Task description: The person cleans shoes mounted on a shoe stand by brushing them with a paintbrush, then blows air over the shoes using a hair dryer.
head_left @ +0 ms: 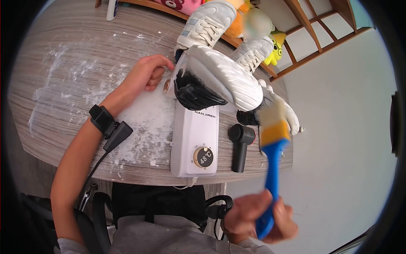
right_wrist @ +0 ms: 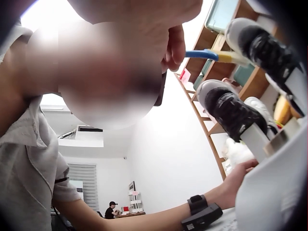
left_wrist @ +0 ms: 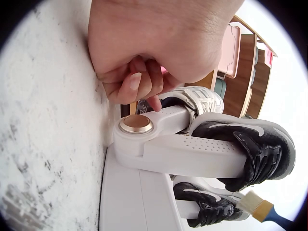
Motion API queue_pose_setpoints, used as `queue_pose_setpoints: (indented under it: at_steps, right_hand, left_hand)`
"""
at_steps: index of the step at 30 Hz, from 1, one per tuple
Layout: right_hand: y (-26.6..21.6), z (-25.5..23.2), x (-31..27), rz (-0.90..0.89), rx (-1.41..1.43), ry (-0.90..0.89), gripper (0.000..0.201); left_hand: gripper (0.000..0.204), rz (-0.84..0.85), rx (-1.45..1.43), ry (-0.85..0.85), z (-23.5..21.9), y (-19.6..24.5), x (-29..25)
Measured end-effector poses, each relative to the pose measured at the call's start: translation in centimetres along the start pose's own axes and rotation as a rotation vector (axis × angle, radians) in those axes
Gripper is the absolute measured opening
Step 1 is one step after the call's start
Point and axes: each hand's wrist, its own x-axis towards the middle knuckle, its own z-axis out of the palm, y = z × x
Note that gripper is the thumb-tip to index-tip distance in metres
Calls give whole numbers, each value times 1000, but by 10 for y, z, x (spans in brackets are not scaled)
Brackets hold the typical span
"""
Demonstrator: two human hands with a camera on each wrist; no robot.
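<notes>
My right hand [head_left: 258,218] grips the blue handle of a flat paintbrush [head_left: 271,169], its pale bristles pointing away from me. The left hand [head_left: 148,74] rests at the table beside the white shoe dryer [head_left: 182,139], fingers curled and holding nothing. In the left wrist view its fingertips [left_wrist: 130,82] are close to the dryer's gold knob [left_wrist: 136,123]. Shoes sit on the dryer's arms: a black sneaker with a white sole [head_left: 241,84] nearest me, another black sneaker [left_wrist: 207,202], and pale laced sneakers [head_left: 207,25] behind. The dial reads 48°C.
A black handheld device [head_left: 241,146] lies on the table [head_left: 76,93] right of the dryer. White powdery smears and flecks spread over the wood on the left. A white bottle [head_left: 111,9] stands at the back; plush toys [head_left: 275,48] and wooden shelves [head_left: 315,36] are beyond.
</notes>
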Motion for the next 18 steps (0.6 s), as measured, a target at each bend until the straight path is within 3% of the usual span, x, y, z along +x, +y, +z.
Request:
queue_pose_setpoints:
  at_steps: [1,3,5,8,12,18]
  right_hand:
    - [13,19,6,-102,-60,109,29]
    - [28,31,21,-198,-146,-30,40]
    - [35,50,27,-179,-101,4,46]
    - [38,63,43,-237,-80,-87,36]
    - [36,74,53,-154,-122,-115,35]
    - [26,57,53,-216,-164,-89,33]
  left_hand:
    - [23,-8,2,8,0,1,0]
    - [23,-15,7,17,1,2,-1]
    - [23,-5,7,29,3,2,-2]
    - [23,-15,33,66,5,3,-3]
    - [23,-19,37,75,5,4,-3]
    - [23,-7,16,16,-1,-1,1]
